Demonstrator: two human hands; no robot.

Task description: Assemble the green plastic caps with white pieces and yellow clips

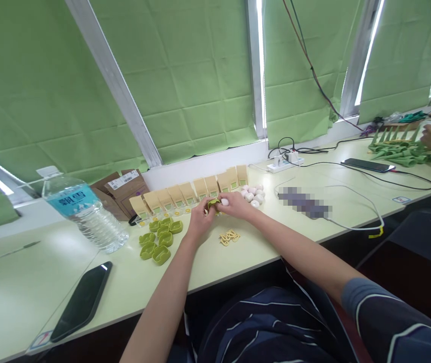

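1. Green moulded piece [213, 202]: held in the left hand [202, 217], its fingers curled, before tan cards [187, 192].
2. White lump [224, 201]: pinched by the right hand [235, 205], just beside that piece.
3. Yellow loops [229, 236]: on the table [255, 239], nearer the person.

The person wore a dark blue shirt [256, 327] with thin white stripes [383, 296], and its right sleeve [392, 320] was greyish-blue near the edge.

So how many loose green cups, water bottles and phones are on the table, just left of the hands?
Green cups: 8
Water bottle: 1
Phone: 1
Total: 10
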